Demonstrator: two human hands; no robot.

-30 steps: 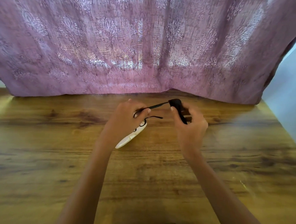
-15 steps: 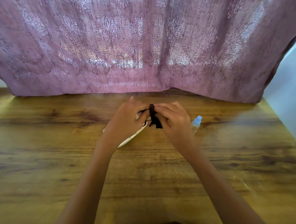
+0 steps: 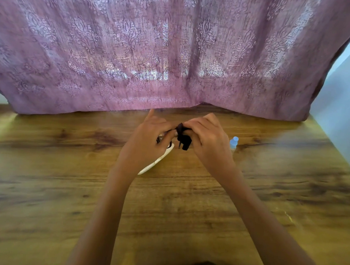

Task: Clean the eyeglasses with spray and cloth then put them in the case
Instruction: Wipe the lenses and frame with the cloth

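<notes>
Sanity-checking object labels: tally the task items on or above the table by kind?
eyeglasses: 1
cloth: 1
case: 1
spray bottle: 1
Total: 4

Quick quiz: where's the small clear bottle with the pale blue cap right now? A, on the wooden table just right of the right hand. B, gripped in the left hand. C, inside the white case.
A: the small clear bottle with the pale blue cap sits on the wooden table beside the right hand, which pinches a dark cloth; the left hand holds black-framed eyeglasses.
</notes>
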